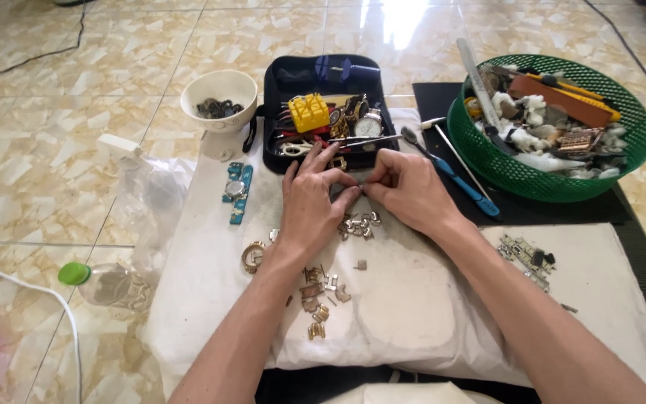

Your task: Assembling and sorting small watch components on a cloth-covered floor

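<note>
Left hand: the left hand [309, 196] lies palm down on the white cloth [413, 299], fingers curled in narrow, tips pinched against the other hand's tips.
Right hand: the right hand [407, 188] comes in from the right, fingers drawn tight, thumb and forefinger nipping something tiny where the two hands meet; too small to make out what it is.
Just below the hands: a little heap of metal watch-band links [358, 226] sits on the cloth, touching neither hand that I can tell.
Near the left forearm: one gold watch case [253, 256], and a second scatter of gold links [317, 295]; count too fine to call.
Lone piece: one single link [360, 264] lies by itself.
Ahead of the hands: one open black tool case [327, 112] holding a yellow block and a watch.
Left of the case: one white bowl [219, 99] with dark small parts, and one blue strap piece [238, 192].
Right: one green basket [555, 123] piled with odds and ends, and one blue-handled brush [454, 173].
Under it all: the tiled floor [54, 150].
</note>
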